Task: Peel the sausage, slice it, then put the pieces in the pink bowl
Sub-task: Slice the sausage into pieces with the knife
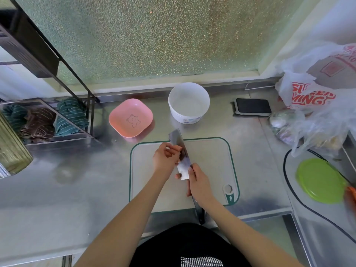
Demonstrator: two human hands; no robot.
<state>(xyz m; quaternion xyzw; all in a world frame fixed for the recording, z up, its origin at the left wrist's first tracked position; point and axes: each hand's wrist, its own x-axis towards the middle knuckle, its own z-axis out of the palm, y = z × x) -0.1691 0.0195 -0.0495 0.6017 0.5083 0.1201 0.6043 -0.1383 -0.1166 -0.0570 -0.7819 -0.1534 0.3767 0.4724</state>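
We hold the sausage [176, 149] above the cutting board [212, 170], at about 11 o'clock of the board's middle. Its long axis seems to run from 9 to 3 o'clock, the pink end pointing right against the cleaver [179, 145]; most of it is hidden by our fingers. Our left hand [165, 157] comes in from 7 o'clock, fingers curled round the sausage. Our right hand [198, 184] comes in from 5 o'clock, clenched on the cleaver where blade meets handle, thumb along the blade's spine. The blade runs from 6 toward 12 o'clock. A white scrap [183, 170] lies between our hands, beside the blade.

The pink bowl [131, 117] sits at 10 o'clock of the board, holding nothing we can see. The white bowl [188, 103] stands at 12 o'clock; its contents are unclear.
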